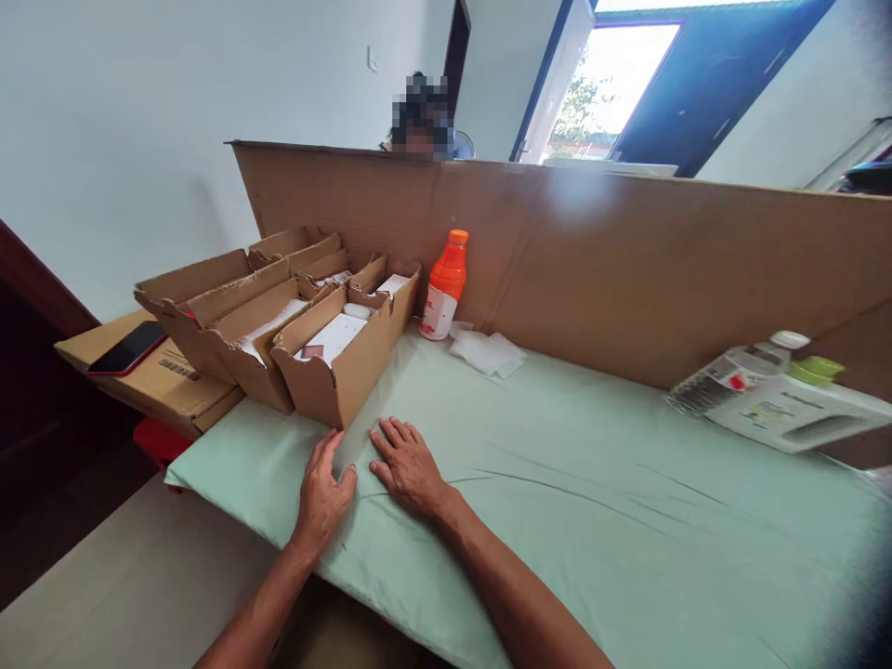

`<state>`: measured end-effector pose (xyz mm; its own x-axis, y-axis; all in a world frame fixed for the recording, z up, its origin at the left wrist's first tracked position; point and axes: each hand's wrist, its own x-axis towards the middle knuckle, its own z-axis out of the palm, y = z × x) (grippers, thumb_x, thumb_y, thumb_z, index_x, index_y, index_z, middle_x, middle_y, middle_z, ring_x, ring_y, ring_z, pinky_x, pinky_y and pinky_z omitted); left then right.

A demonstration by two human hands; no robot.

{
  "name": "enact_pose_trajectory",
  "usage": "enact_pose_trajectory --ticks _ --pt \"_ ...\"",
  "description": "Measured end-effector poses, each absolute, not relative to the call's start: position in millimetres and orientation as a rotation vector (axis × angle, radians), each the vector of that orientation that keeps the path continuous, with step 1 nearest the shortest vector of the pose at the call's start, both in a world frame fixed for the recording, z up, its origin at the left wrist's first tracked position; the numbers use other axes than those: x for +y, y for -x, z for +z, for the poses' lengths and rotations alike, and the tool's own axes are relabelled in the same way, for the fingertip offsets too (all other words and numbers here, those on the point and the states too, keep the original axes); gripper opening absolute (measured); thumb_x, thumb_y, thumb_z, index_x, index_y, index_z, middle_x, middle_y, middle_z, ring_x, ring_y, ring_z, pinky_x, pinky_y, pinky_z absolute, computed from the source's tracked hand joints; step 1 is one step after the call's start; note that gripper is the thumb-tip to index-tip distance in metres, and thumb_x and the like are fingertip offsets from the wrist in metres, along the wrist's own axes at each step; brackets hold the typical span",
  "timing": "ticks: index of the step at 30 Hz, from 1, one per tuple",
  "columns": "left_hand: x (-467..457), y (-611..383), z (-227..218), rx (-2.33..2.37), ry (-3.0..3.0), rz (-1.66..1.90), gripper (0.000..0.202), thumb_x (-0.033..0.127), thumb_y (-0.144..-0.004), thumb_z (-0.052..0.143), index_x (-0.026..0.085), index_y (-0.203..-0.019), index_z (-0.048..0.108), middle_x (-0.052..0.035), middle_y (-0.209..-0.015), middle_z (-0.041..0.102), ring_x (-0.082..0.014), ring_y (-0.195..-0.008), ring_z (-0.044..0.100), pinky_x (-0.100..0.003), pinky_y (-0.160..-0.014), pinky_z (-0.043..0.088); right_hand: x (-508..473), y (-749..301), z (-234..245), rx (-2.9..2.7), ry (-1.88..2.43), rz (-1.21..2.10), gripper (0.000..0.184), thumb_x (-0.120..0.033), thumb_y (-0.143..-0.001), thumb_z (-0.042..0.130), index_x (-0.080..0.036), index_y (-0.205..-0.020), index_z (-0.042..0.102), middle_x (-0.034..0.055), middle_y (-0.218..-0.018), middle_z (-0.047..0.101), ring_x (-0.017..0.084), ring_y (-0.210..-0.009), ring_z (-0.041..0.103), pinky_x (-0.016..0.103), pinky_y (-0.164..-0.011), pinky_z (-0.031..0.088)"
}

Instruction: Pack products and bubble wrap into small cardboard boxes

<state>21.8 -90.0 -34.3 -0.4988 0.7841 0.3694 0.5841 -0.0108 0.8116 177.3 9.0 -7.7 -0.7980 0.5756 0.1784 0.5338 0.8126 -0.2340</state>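
My left hand (321, 492) and my right hand (406, 465) lie flat side by side on the pale green cloth (557, 465) that covers the table, fingers stretched out and holding nothing. Both rest just in front of the nearest open cardboard box (334, 372), which holds white packets. The left fingertips almost touch that box's front corner. More open cardboard boxes (229, 316) stand in a row to its left.
An orange bottle (446, 283) stands by a tall cardboard screen (627, 269), with white wipes (488, 353) beside it. A plastic jug (787, 409) lies at the right. A phone (126, 348) rests on a flat carton (160, 386) at left. A person sits behind the screen.
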Motion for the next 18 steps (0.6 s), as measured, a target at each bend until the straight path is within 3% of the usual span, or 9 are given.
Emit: enact_pose_trajectory --ticks 5,15,18 --pt "-87 -18 -36 2.131 -1.622 1.374 0.039 0.021 -0.081 0.053 0.017 -0.117 0.066 -0.0161 -0.133 0.061 -0.0325 -0.124 0.059 -0.051 -0.102 0.052 -34 -198 -12 -2.805 0.79 0.241 0.058 -0.049 -0.099 0.049 -0.018 -0.148 0.048 0.0159 -0.157 0.043 0.033 -0.147 0.035 0.053 -0.119 0.028" --pt "-90 -20 -28 2.196 -1.697 1.266 0.035 0.021 -0.076 0.052 0.018 -0.106 0.07 -0.0136 -0.129 0.064 -0.0313 -0.124 0.059 -0.048 -0.112 0.043 -66 -203 -5 -2.792 0.775 0.243 0.061 -0.054 -0.097 0.051 -0.017 -0.146 0.049 0.0161 -0.156 0.044 0.032 -0.144 0.038 0.049 -0.119 0.027" --pt "-91 -20 -25 2.217 -1.716 1.224 0.035 0.019 -0.076 0.051 0.017 -0.105 0.07 -0.0147 -0.128 0.064 -0.0322 -0.123 0.059 -0.048 -0.112 0.043 -60 -212 0 -2.686 0.947 0.261 0.058 -0.053 -0.097 0.052 -0.019 -0.144 0.052 0.0159 -0.158 0.041 0.03 -0.144 0.038 0.047 -0.117 0.03"
